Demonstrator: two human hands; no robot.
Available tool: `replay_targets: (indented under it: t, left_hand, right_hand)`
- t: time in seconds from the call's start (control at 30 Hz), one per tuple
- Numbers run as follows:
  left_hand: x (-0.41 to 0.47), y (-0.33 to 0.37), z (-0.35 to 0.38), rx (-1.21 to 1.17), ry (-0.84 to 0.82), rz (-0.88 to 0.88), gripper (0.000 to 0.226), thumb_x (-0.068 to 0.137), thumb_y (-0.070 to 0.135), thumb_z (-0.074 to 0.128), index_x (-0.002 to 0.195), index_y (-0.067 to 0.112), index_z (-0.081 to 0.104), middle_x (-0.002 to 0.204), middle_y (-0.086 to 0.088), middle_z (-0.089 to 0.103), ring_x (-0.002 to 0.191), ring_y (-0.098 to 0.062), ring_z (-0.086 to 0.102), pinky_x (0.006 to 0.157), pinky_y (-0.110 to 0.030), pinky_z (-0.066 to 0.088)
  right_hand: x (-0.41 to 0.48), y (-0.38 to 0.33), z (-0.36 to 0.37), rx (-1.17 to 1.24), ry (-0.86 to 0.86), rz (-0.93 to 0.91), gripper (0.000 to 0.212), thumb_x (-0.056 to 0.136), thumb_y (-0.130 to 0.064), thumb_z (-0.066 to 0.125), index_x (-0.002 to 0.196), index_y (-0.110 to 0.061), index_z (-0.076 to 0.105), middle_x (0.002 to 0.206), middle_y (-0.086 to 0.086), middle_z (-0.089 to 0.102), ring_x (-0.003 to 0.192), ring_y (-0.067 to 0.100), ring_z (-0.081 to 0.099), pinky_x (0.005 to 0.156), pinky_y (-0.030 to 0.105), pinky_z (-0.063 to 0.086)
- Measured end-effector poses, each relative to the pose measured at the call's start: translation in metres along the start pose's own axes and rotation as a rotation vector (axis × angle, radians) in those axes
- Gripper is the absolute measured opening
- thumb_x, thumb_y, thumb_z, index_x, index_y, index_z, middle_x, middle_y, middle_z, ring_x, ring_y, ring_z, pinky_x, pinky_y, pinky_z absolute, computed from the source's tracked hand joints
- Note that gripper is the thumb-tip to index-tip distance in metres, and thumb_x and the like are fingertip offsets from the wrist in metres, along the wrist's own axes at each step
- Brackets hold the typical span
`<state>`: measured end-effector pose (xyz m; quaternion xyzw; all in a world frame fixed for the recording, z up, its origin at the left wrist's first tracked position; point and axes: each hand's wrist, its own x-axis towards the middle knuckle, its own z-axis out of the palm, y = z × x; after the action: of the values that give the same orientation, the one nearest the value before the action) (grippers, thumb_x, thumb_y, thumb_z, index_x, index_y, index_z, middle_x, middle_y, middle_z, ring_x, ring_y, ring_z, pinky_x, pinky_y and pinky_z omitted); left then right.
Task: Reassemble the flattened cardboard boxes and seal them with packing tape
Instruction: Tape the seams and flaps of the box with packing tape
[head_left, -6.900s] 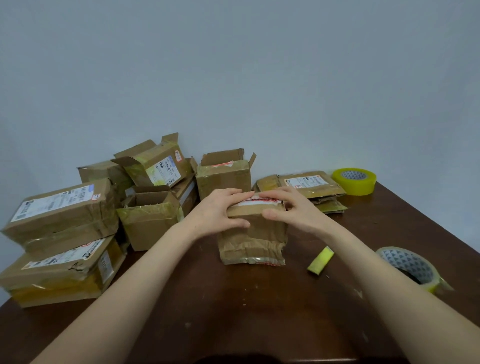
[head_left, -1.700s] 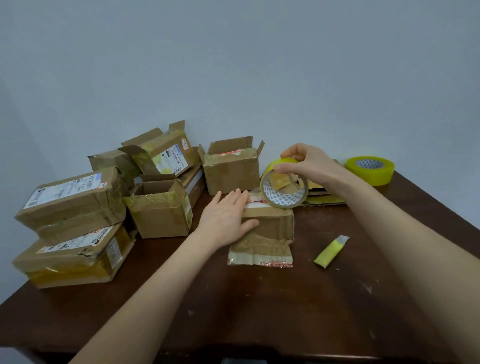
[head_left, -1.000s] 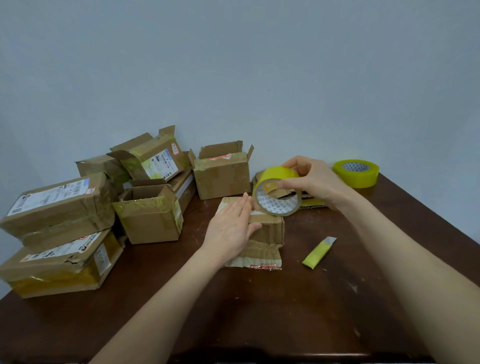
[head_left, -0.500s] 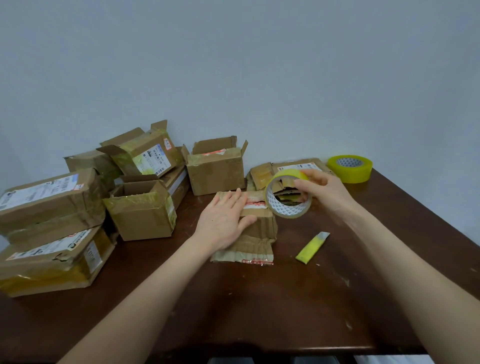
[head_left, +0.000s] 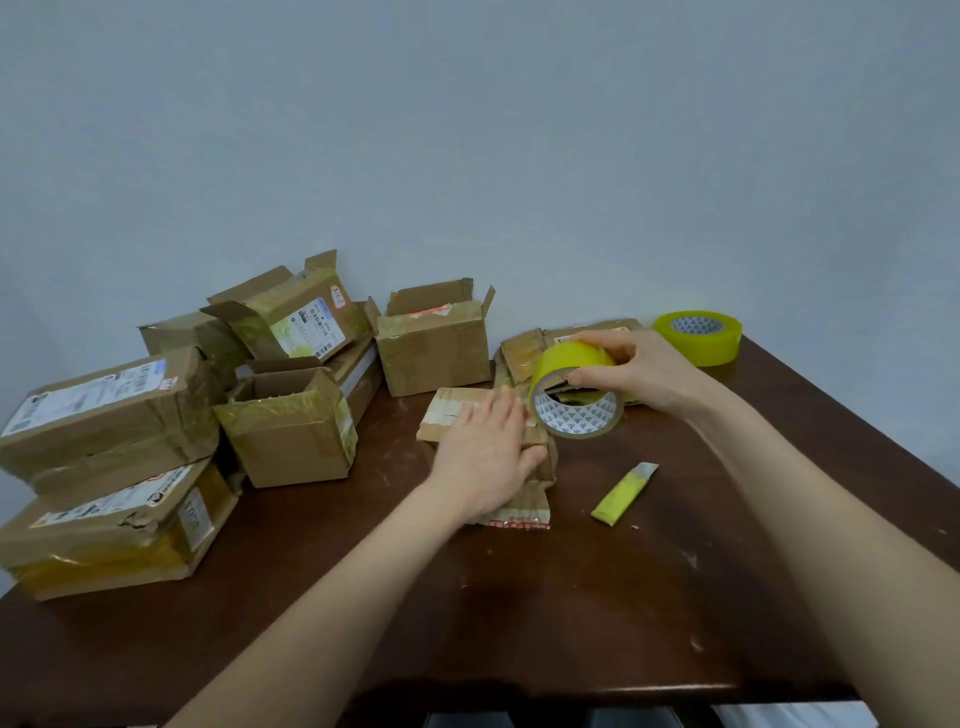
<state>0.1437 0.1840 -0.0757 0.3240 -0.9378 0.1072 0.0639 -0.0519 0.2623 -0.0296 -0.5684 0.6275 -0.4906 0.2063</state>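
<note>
A small worn cardboard box (head_left: 457, 410) stands in the middle of the dark wooden table (head_left: 519, 613). My left hand (head_left: 485, 457) lies flat on its top and front, pressing it down. My right hand (head_left: 639, 366) holds a yellow roll of packing tape (head_left: 574, 389) just right of the box's top edge, with its open core facing me. Behind the roll lie flattened cardboard boxes (head_left: 524, 351).
Several brown boxes, some open (head_left: 434, 338), some taped (head_left: 104, 410), crowd the table's left and back. A second yellow tape roll (head_left: 698, 335) sits at the back right corner. A small yellow-green strip (head_left: 621, 493) lies right of the box.
My right hand has turned the tape roll and brought it down against the box's right top edge. My left hand has slid a little to the right on the box.
</note>
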Motion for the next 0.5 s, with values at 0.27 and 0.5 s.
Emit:
replay_targets:
  t: [0.27, 0.5]
  left_hand:
    - [0.003, -0.007, 0.008, -0.032, 0.089, -0.076, 0.064, 0.096, 0.059, 0.023, 0.15, 0.024, 0.022, 0.159, 0.0, 0.019, 0.146, -0.019, 0.015, 0.116, -0.046, 0.011]
    - [-0.001, -0.029, 0.014, 0.033, 0.039, -0.15, 0.063, 0.095, 0.058, 0.024, 0.15, 0.028, 0.016, 0.159, -0.008, 0.014, 0.145, -0.03, 0.016, 0.113, -0.057, 0.014]
  right_hand:
    - [-0.009, 0.023, 0.011, 0.407, 0.022, 0.107, 0.042, 0.075, -0.023, 0.076, 0.115, -0.025, 0.064, 0.09, -0.003, 0.066, 0.078, 0.01, 0.065, 0.076, 0.025, 0.048]
    - [-0.009, 0.023, 0.037, 0.505, 0.06, 0.099, 0.029, 0.081, -0.005, 0.07, 0.097, -0.027, 0.064, 0.075, -0.01, 0.071, 0.071, 0.006, 0.066, 0.057, 0.014, 0.047]
